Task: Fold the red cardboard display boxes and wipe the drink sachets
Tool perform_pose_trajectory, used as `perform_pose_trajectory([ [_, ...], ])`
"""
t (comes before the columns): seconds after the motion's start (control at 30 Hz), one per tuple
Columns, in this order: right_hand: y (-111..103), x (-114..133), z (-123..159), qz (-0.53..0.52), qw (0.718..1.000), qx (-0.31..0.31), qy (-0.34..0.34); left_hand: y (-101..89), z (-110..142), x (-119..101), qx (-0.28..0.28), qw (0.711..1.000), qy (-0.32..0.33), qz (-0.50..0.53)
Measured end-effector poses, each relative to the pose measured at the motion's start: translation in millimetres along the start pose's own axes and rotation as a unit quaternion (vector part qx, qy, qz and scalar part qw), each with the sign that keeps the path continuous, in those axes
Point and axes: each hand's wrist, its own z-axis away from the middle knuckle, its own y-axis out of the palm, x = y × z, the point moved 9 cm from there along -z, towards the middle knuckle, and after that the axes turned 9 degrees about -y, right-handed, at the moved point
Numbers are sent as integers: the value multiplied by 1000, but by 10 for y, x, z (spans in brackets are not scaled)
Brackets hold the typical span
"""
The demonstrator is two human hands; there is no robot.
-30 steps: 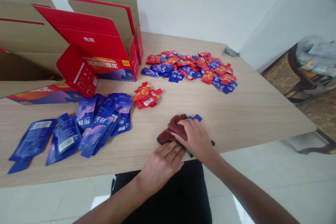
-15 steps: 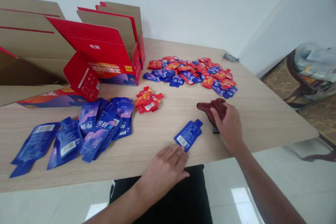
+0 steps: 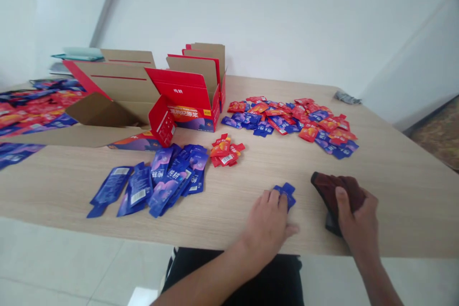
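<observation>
My left hand (image 3: 267, 220) lies over a blue pouch (image 3: 289, 189) on the table, its fingers stretched across the pouch and its thumb spread apart. Most of that pouch is covered; the capped end shows beyond the fingertips. To the right, my right hand (image 3: 358, 222) is closed around a dark red object with a black edge and base (image 3: 332, 186), whose kind I cannot make out. A loose pile of blue pouches (image 3: 170, 181) lies left of my hands. A small stack of red pouches (image 3: 226, 151) sits beyond my left hand.
Open red cardboard boxes (image 3: 186, 88) stand at the back left. Mixed red and blue pouches (image 3: 279, 117) are heaped farther back. More packets (image 3: 39, 103) lie at the far left. A crumpled grey item (image 3: 347, 97) rests near the table's back right corner.
My left hand has slid forward over the blue pouch, covering more of it. My right hand and the dark red object are nearer the table's front edge. The view has swung left.
</observation>
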Motion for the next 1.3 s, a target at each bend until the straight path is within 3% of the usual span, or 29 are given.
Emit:
perform_pose_trajectory([
  [0.13,16,-78,-12,14,999,18,37,-101,-122,-30,26,999,-3,-35],
  [0.27,46,-125,-3,15,998,35,54,-456,-139,138,4,999,22,-28],
  [0.47,42,-108,-17,1,999,20,33,-1460,-189,907,-175,982,45,51],
  [0.6,62,-111,-30,-5,1000,22,18,-1754,-358,1388,-224,973,52,3],
  [0.7,70,-135,-38,1,1000,16,14,-1690,-494,1616,-217,975,50,-27],
  [0.93,94,-144,-37,16,999,24,16,-1147,-527,1873,-153,986,4,-68],
  [1.3,84,-79,-30,-18,1000,16,16,-1077,-444,1913,-160,985,-24,-66],
])
